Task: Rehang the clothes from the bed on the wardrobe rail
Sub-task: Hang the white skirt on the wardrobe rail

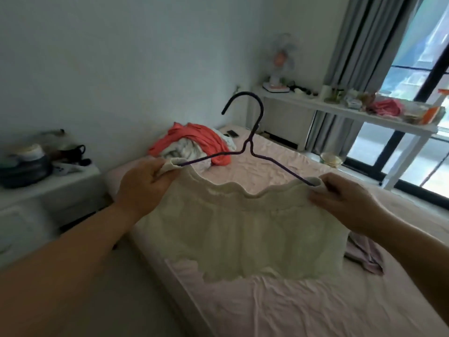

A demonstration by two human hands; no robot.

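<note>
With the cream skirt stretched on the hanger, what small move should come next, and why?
Probably let go with one hand and take the purple hanger by its hook: both the left hand and right hand pinch the cream skirt waistband over the hanger's ends, so it looks seated.

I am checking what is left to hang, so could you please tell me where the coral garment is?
In the head view it lies crumpled at the far left of the bed, behind the hanger.

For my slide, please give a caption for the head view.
Both hands stretch a cream skirt onto a purple hanger above the bed.
</note>
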